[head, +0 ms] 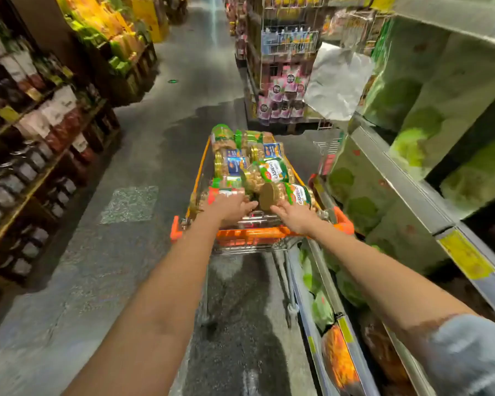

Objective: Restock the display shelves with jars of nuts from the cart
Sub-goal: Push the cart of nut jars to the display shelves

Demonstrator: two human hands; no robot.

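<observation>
The restocking looks barely begun, by my reckoning: the cart (pixel 262 234) is heaped to the brim with jars of nuts (pixel 250 164), and neither hand has lifted one clear. It stands in the aisle just beside the display shelves (pixel 395 178) on the person's right, so the walk is done and the unloading is all that is left. Both bare arms reach over the orange plastic handle. The left hand (pixel 229 207) lies palm-down with fingers spread over the nearest red-and-green labelled jar (pixel 225 194), touching it but not closed round it. The right hand (pixel 293 214) is open as well, its fingertips against the gold lid of a cashew jar (pixel 286 195) lying on its side; I cannot tell whether it has any real hold yet. The jars are clear cylinders, apparently plastic, with pale nuts showing through the walls, glossy wrap-round labels in green, blue and orange, and round screw lids in gold or green. They lie tumbled at all angles, some lids pointing toward the person, so they would probably roll and shift as others are taken out. The cart is thin chrome wire with orange trim. The shelves are dull metal with yellow price tags on their front edges; what sits on them is too blurred to name, mostly green shapes, so I cannot say how much room is free. The floor (pixel 143 155) is a worn, mottled grey.
</observation>
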